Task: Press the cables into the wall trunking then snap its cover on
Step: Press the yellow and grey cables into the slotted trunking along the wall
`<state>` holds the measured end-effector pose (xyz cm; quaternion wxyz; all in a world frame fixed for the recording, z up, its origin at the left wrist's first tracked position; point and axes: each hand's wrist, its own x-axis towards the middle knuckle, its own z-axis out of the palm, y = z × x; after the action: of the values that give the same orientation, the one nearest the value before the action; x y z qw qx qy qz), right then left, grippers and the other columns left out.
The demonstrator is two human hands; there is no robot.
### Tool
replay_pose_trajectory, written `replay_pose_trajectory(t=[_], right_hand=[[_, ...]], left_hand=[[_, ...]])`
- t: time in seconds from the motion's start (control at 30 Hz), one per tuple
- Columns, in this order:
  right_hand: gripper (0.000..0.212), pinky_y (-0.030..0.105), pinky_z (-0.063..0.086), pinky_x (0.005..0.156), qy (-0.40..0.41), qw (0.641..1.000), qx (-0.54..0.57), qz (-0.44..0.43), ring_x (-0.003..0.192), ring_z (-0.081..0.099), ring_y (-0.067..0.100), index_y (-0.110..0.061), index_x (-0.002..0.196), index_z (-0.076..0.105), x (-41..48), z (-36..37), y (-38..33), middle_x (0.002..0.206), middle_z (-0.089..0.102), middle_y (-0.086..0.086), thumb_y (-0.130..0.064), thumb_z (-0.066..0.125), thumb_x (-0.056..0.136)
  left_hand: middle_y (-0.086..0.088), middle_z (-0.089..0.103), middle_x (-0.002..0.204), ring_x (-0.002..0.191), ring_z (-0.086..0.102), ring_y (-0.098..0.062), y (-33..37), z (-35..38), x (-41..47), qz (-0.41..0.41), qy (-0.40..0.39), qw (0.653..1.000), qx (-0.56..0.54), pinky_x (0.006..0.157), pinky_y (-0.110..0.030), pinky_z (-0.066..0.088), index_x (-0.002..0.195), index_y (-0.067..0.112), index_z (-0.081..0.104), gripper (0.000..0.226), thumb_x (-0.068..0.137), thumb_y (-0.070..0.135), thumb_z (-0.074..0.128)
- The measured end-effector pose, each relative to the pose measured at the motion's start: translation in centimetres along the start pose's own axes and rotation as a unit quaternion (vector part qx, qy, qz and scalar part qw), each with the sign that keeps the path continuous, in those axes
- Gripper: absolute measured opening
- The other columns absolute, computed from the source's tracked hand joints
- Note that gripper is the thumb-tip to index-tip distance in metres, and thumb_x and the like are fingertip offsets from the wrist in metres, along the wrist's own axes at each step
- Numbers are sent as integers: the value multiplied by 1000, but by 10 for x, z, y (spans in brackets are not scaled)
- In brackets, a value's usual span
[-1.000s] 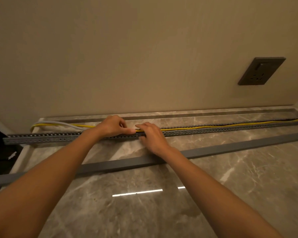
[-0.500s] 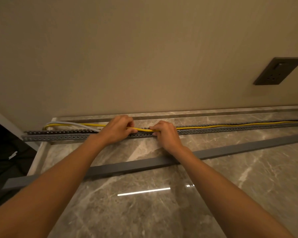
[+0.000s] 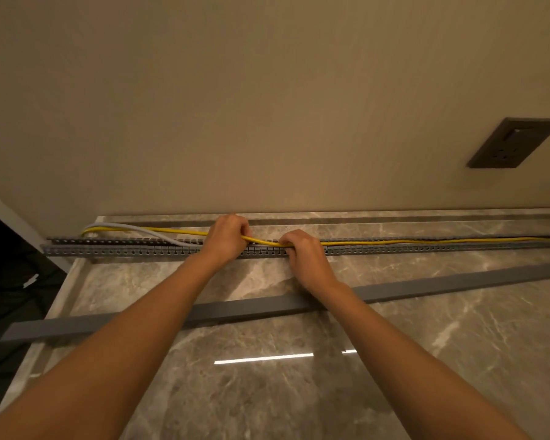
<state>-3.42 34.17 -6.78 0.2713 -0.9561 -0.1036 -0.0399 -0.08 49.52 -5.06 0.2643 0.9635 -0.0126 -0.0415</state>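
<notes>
A long grey slotted trunking [image 3: 115, 249] lies on the marble counter along the wall. A yellow cable [image 3: 426, 240] runs in it on the right and arcs out behind it on the left, next to a grey-white cable [image 3: 140, 228]. My left hand [image 3: 227, 238] and my right hand [image 3: 302, 252] both pinch the yellow cable over the trunking's middle, a short stretch of cable showing between them. The flat grey cover [image 3: 242, 308] lies loose on the counter nearer to me, partly under my forearms.
The marble counter [image 3: 458, 360] ends at a left edge with a dark drop [image 3: 10, 281] beside it. A dark wall socket [image 3: 515, 142] sits on the beige wall at the right. A raised marble ledge [image 3: 394, 215] runs behind the trunking.
Both hands have slid slightly apart along the yellow cable and closed on it. The view has shifted left, so the socket and the trunking's left end sit further right.
</notes>
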Motion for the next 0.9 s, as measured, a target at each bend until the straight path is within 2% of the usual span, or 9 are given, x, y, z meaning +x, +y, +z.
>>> replay_pose_trajectory(t=[0.13,0.2,0.27,0.33,0.37,0.5,0.63,0.77,0.9], right_hand=[[17,35,57,68,22,995,-84,-48,77,64,33,0,77,75,-6,8,6,81,67,15,7,73,62],[16,33,58,62,22,989,-125,-78,69,63,29,-2,75,73,-10,7,5,74,66,12,-1,76,60],[22,38,57,75,6,987,-131,-90,82,63,32,1,93,69,-14,5,3,87,68,16,-4,67,71],[30,40,44,93,-27,989,-121,-75,104,54,33,1,114,56,-15,-2,0,108,65,19,-8,51,85],[31,38,40,96,-44,991,-115,-59,109,50,32,0,116,52,-14,-5,0,112,63,19,-10,47,87],[32,37,36,100,-72,990,-113,-51,110,49,30,-1,112,58,-5,-8,3,113,63,17,-15,48,85],[38,38,32,104,-90,989,-113,-43,119,42,28,-5,121,55,-6,-6,6,121,55,13,-19,49,86],[43,35,32,105,-58,996,-51,-43,118,41,28,-6,130,48,-19,-3,8,125,51,14,-13,49,87],[43,35,32,106,-42,999,1,-10,119,43,29,-4,130,47,-15,-1,-5,126,50,14,-7,49,87]], left_hand=[[-13,70,90,79,54,-15,-5,-2,-8,3,-3,999,-50,71,-24,41,90,3,73,18,80,-4,60],[-8,66,83,78,56,-14,-5,-2,-12,2,4,997,-77,71,-24,44,93,4,71,16,79,1,63],[-9,66,83,78,58,-16,-2,2,-13,13,17,997,-68,74,-28,48,90,2,69,11,81,6,66],[-14,68,93,87,60,-23,1,8,-15,24,36,999,-22,83,-35,49,85,2,69,9,83,11,67],[-13,67,98,94,59,-26,3,10,-17,21,49,998,13,87,-38,47,85,4,69,11,85,15,65],[-10,61,113,110,53,-28,12,16,-24,2,73,987,144,93,-39,39,95,8,65,19,91,24,55],[-17,67,106,100,60,-34,20,9,-23,-37,52,987,148,87,-42,46,94,2,62,26,91,27,57],[-17,65,107,100,59,-33,15,6,-28,-1,53,989,137,86,-42,47,94,0,65,26,94,21,50],[-17,65,107,100,58,-30,-1,1,-29,28,45,996,69,87,-38,46,97,0,68,20,93,9,50]])
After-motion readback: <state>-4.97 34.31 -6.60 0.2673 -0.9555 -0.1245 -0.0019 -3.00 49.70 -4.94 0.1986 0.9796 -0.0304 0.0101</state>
